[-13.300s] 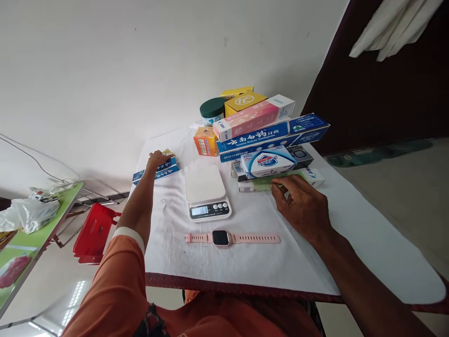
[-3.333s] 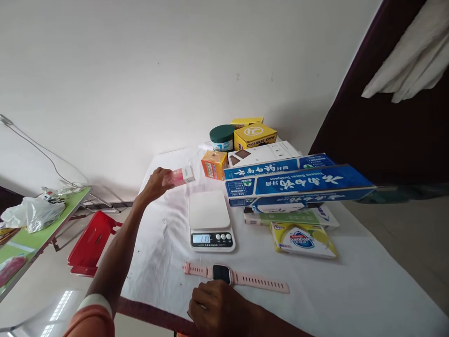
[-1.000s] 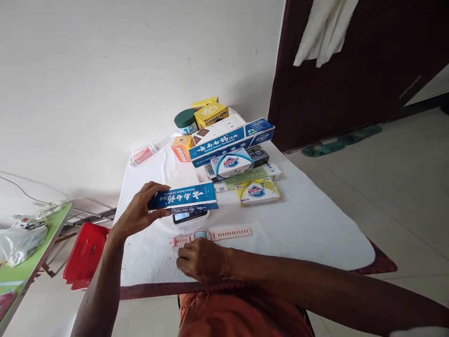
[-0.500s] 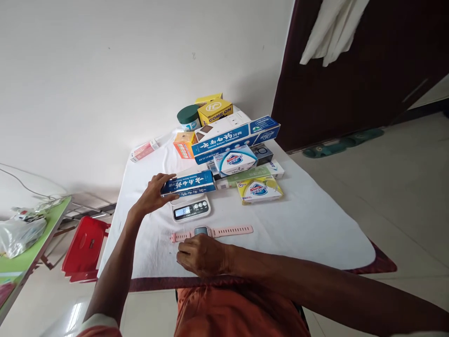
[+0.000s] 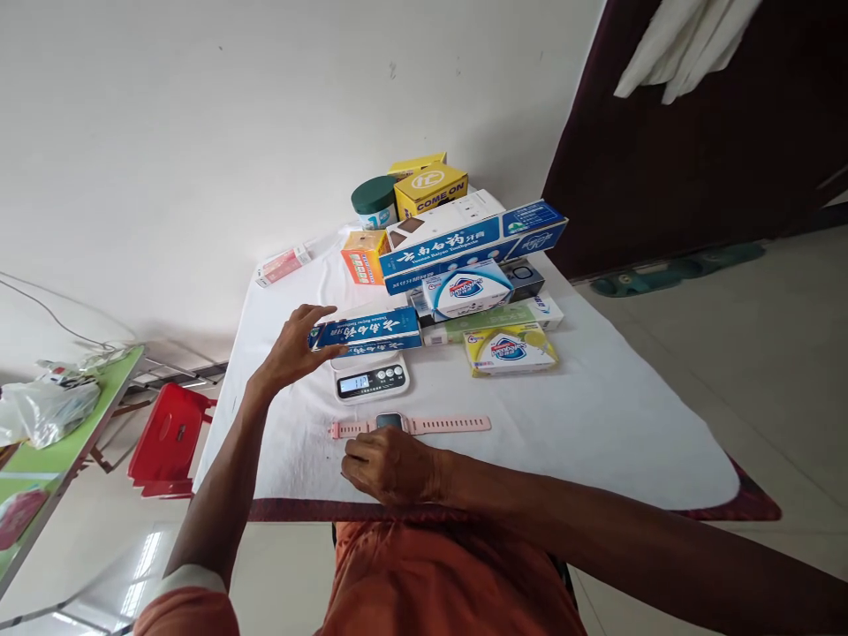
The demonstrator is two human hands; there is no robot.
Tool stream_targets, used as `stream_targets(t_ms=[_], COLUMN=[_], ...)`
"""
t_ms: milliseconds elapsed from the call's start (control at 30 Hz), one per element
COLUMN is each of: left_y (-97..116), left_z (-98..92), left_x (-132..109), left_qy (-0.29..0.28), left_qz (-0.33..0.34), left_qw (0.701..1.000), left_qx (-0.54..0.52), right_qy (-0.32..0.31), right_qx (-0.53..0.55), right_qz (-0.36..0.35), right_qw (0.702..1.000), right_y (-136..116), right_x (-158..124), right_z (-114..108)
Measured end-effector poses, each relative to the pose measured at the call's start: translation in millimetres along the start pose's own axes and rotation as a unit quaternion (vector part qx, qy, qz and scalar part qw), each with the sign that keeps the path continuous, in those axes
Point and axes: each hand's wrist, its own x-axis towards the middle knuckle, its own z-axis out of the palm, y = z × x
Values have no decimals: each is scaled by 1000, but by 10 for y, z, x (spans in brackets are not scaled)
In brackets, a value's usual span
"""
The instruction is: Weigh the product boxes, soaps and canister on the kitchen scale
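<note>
My left hand [image 5: 297, 344] is wrapped around the left end of a blue toothpaste box [image 5: 371, 329], fingers behind it and thumb along its front. The box lies across the white kitchen scale [image 5: 371, 378], covering most of its platform; the scale's display is lit with digits. In front of the scale, a pink-strapped smartwatch [image 5: 450, 425] is stretched out flat. My right hand [image 5: 390, 465] rests curled on the cloth near the table's front edge, just below the watch face, with no object visible in it.
Behind and right lie a long toothpaste box [image 5: 473, 243], white soap box [image 5: 467, 290], yellow soap box [image 5: 510, 351] and green carton [image 5: 496, 318]. Farther back are a green-lidded jar [image 5: 374, 201], yellow box [image 5: 430, 187] and orange box [image 5: 364, 256]. A pink box [image 5: 283, 264] lies left.
The number on the scale's display has risen. My left hand stays around the toothpaste box, its grip slightly looser. The whole view has shifted a little; my right hand stays curled by the watch.
</note>
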Motion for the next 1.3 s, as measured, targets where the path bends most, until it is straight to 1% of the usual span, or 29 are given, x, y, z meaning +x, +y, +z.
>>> stream_targets(t_ms=[167,267,333,400,467,500,567,633,700,767,833,900,967,1033,1100,1167,1200,1300], left_y=[0,-52,-157,-337,-581,-718,-995,-1253,-1471,-1640,-1753,-1804,-1794,-1738,-1674,-1643,-1648,-1728], left_z=[157,146,61,-75,-224,-288,-369,-380,-345,-299,-262,-225,-162,-51,97,241,297,360], left_x=[78,61,-4,-86,-139,-141,-84,49,229,417,580,695,761,792,811,835,851,899], left_qy=[-57,-56,-35,5,45,56,53,35,14,3,9,28,56,96,116,104,92,85], left_qz=[10,23,23,2,-41,-68,-126,-184,-240,-278,-294,-301,-309,-293,-265,-256,-264,-292], left_qw=[997,997,999,1000,998,996,988,975,959,945,938,934,928,927,936,947,949,945], left_qx=[46,39,20,5,15,32,76,118,152,173,183,190,202,214,199,163,146,125], right_qy=[19,28,30,31,35,37,35,32,37,40,37,39,44,41,26,15,10,7], right_qx=[8,8,8,11,16,18,23,23,19,15,16,23,31,40,51,56,55,47], right_qz=[3,7,11,11,9,9,10,10,10,11,11,14,19,23,24,22,22,21], right_qw=[1000,1000,999,999,999,999,999,999,999,999,999,999,998,998,998,998,998,999], right_y=[-8,-17,-20,-18,-12,-8,0,6,10,11,11,11,11,9,7,6,6,9], right_x=[-10,-18,-22,-24,-25,-27,-32,-39,-47,-53,-54,-51,-47,-45,-44,-43,-41,-37], right_z=[-9,-20,-25,-25,-20,-16,-3,12,23,27,26,20,9,-6,-20,-30,-32,-28])
